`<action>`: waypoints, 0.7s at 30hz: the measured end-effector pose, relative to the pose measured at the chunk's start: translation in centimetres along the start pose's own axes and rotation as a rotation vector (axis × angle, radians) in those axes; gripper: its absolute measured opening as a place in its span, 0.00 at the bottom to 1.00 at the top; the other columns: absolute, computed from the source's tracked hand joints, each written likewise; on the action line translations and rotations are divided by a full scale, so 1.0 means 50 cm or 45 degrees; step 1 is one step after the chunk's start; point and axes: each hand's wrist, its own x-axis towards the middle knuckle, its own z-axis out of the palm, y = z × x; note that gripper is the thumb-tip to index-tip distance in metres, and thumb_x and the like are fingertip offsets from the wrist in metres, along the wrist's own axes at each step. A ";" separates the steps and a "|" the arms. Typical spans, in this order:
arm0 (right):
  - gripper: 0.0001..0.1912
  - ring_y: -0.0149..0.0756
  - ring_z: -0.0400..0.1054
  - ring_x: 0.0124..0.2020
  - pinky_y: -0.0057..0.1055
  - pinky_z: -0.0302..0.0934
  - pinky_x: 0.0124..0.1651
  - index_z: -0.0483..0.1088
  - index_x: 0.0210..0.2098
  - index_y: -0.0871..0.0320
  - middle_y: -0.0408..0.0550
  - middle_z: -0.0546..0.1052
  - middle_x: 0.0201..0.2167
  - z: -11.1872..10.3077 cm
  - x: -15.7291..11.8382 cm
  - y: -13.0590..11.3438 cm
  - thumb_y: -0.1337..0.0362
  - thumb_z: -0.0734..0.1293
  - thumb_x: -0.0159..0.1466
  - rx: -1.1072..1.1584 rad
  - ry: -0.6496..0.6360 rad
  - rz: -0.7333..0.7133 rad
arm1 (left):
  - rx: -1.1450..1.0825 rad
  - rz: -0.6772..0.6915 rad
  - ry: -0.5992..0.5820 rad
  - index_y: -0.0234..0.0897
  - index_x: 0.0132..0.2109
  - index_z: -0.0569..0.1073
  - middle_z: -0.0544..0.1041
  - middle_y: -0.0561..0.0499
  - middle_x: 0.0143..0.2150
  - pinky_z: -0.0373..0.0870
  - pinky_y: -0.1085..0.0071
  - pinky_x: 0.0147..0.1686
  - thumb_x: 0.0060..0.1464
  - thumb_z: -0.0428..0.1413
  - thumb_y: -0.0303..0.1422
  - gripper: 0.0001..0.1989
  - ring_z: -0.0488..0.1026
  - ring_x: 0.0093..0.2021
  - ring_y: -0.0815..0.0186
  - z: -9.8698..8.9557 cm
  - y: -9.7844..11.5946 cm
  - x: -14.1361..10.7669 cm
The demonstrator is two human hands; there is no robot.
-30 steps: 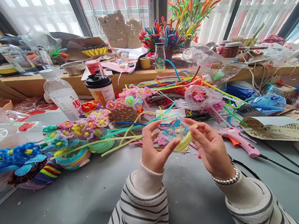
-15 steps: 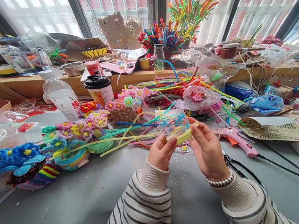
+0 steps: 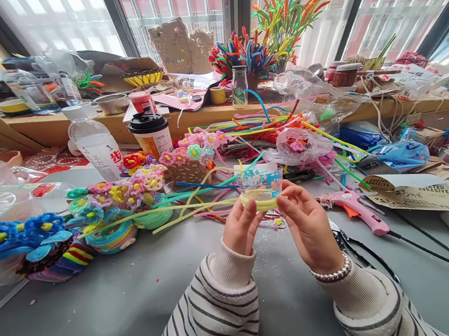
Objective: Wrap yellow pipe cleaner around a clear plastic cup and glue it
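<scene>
Head view shows left hand (image 3: 240,228) and right hand (image 3: 311,226) both pinching the clear cup (image 3: 260,180) wrapped in yellow strands (image 3: 262,203)

Over there, a clear plastic cup (image 3: 259,178) with blue print is held roughly upright above the grey table (image 3: 104,322), pale-yellow pipe cleaner (image 3: 265,204) around its lower end.

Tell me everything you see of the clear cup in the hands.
The cup is see-through, apparently thin plastic, with blue printing on its side. A pale yellow band wraps its lower part. It sits roughly upright between the left hand and right hand, whose fingers grip at the band. Whether anything is inside is unclear.
</scene>
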 end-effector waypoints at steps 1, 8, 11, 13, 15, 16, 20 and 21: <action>0.11 0.42 0.60 0.53 0.45 0.51 0.56 0.65 0.28 0.57 0.49 0.66 0.48 0.000 -0.001 0.001 0.60 0.70 0.50 -0.011 -0.004 0.005 | 0.014 0.012 -0.025 0.33 0.39 0.71 0.76 0.45 0.41 0.64 0.66 0.47 0.34 0.64 0.40 0.24 0.71 0.46 0.59 0.002 0.001 -0.001; 0.08 0.40 0.60 0.53 0.42 0.54 0.55 0.66 0.26 0.58 0.49 0.65 0.48 -0.017 0.004 0.001 0.62 0.70 0.51 -0.155 -0.147 -0.008 | 0.129 0.123 0.014 0.33 0.40 0.71 0.76 0.47 0.40 0.62 0.65 0.49 0.38 0.62 0.37 0.21 0.71 0.44 0.61 0.004 0.004 -0.003; 0.13 0.38 0.62 0.50 0.38 0.60 0.50 0.65 0.32 0.55 0.47 0.67 0.45 -0.031 0.014 -0.007 0.62 0.71 0.49 -0.229 -0.157 -0.029 | 0.183 0.177 0.048 0.33 0.40 0.71 0.77 0.47 0.39 0.64 0.66 0.47 0.37 0.62 0.36 0.20 0.72 0.44 0.61 0.007 0.003 -0.008; 0.22 0.37 0.62 0.49 0.37 0.62 0.47 0.63 0.41 0.51 0.47 0.66 0.47 -0.042 0.022 -0.014 0.62 0.72 0.47 -0.281 -0.164 -0.027 | 0.233 0.202 0.053 0.33 0.39 0.71 0.77 0.47 0.38 0.66 0.67 0.44 0.37 0.63 0.36 0.20 0.72 0.42 0.62 0.010 0.003 -0.013; 0.29 0.37 0.61 0.50 0.37 0.61 0.48 0.60 0.47 0.48 0.48 0.64 0.51 -0.054 0.030 -0.019 0.62 0.72 0.47 -0.333 -0.230 -0.005 | 0.305 0.208 0.051 0.32 0.39 0.70 0.77 0.47 0.37 0.67 0.68 0.43 0.37 0.63 0.37 0.21 0.72 0.40 0.62 0.011 0.004 -0.016; 0.30 0.38 0.60 0.52 0.37 0.61 0.49 0.59 0.49 0.48 0.48 0.63 0.53 -0.059 0.033 -0.021 0.62 0.71 0.48 -0.355 -0.285 0.013 | 0.351 0.199 0.038 0.32 0.39 0.70 0.76 0.46 0.38 0.67 0.68 0.42 0.37 0.62 0.37 0.21 0.72 0.40 0.62 0.010 0.004 -0.016; 0.21 0.39 0.58 0.54 0.39 0.59 0.51 0.64 0.40 0.50 0.47 0.62 0.54 -0.069 0.037 -0.022 0.62 0.71 0.48 -0.335 -0.391 0.082 | 0.502 0.233 0.001 0.32 0.48 0.64 0.73 0.43 0.43 0.68 0.66 0.43 0.38 0.62 0.39 0.29 0.72 0.42 0.59 -0.004 -0.001 -0.012; 0.20 0.40 0.59 0.54 0.39 0.58 0.51 0.64 0.38 0.50 0.46 0.63 0.54 -0.068 0.036 -0.021 0.62 0.72 0.47 -0.309 -0.370 0.098 | 0.517 0.276 0.016 0.34 0.51 0.62 0.71 0.43 0.45 0.68 0.66 0.42 0.38 0.62 0.40 0.33 0.72 0.42 0.60 -0.009 -0.004 -0.010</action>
